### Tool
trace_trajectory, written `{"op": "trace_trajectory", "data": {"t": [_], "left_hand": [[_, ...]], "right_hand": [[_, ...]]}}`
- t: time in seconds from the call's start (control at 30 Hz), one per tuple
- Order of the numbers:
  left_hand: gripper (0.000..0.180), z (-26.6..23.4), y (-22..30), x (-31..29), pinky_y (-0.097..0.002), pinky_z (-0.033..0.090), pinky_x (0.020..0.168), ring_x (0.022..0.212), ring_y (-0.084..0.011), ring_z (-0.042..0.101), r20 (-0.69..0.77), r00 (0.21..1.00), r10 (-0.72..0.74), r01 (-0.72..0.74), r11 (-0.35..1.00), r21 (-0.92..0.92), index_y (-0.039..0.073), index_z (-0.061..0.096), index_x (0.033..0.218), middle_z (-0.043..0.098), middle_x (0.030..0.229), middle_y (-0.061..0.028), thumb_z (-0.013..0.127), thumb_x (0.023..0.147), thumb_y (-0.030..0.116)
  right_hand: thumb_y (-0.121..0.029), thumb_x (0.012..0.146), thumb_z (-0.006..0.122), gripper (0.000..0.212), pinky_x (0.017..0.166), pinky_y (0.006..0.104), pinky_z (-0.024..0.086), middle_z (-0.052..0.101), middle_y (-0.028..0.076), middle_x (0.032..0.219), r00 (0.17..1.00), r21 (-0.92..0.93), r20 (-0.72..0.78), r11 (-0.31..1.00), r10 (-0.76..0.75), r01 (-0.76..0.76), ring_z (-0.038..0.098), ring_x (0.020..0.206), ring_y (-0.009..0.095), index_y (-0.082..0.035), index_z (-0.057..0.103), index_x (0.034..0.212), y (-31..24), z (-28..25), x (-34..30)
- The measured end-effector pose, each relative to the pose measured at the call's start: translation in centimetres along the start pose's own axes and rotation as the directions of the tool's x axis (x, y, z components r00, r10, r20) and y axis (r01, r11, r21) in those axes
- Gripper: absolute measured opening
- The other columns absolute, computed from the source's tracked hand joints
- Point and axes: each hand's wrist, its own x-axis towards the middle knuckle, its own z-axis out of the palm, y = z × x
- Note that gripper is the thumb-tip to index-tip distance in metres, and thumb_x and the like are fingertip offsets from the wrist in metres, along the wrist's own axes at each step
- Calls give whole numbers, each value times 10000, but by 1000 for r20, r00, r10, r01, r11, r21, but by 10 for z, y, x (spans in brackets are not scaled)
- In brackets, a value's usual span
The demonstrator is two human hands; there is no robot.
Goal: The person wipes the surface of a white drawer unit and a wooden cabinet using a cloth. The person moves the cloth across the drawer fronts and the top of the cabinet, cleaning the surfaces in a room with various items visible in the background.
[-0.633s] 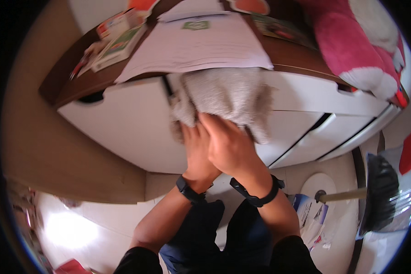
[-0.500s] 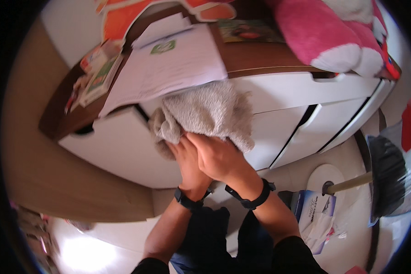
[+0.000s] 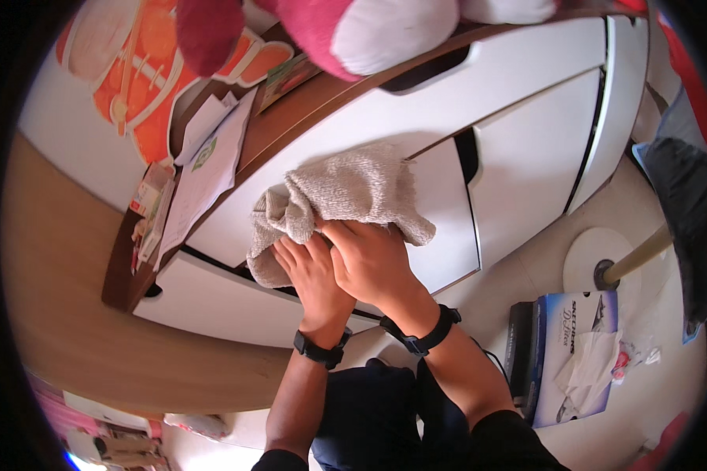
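Observation:
A beige-grey terry towel (image 3: pixel 353 188), bunched and folded, hangs from both hands in front of the white drawer fronts (image 3: pixel 526 149). My left hand (image 3: pixel 314 275) is closed on its lower left part, beside a twisted fold. My right hand (image 3: pixel 373 263) grips the lower middle, next to the left hand and touching it. Some fingertips are hidden in the cloth. Both wrists wear black bands. Whether the towel touches the drawers behind it I cannot tell.
Papers (image 3: pixel 204 177) lie on the brown cabinet top beside small boxes (image 3: pixel 153 196). A pink plush toy (image 3: pixel 314 31) sits at the far edge. On the floor at right are a shoebox (image 3: pixel 577 345) with paper on it and a round white base (image 3: pixel 585 255) with a pole.
The view has turned, so the papers now sit farther left and the plush toy nearer the middle. The towel, still in both hands, has come away from the papers' edge.

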Motion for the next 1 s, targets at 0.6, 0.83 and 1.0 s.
{"op": "trace_trajectory", "data": {"t": [0.6,0.83,1.0], "left_hand": [[461,-27,80,121,-474,313,1135,1230,-346,486,-125,844,522,-531,845,-57,-34,499,1329,545,1205,-176,535,910,154],[501,-21,90,135,-416,294,1170,1323,-317,453,-179,770,613,-630,774,-59,-40,498,1347,542,1311,-180,542,885,151],[435,-38,31,89,-457,387,1083,1232,-380,509,-30,859,511,-512,859,-24,-33,534,1225,560,1215,-204,606,851,178]], "right_hand": [[5,783,577,548,1031,538,370,495,274,1269,963,-295,-268,951,7,-89,446,1187,476,21,478,1321,61,-96,56],[22,760,574,619,1064,545,358,500,259,1320,915,-325,-399,942,-54,-86,447,1216,464,28,462,1369,74,-106,67],[-27,769,630,360,984,472,410,587,222,1131,972,-294,-231,950,38,-107,539,1094,395,49,594,1119,25,-45,33]]}}
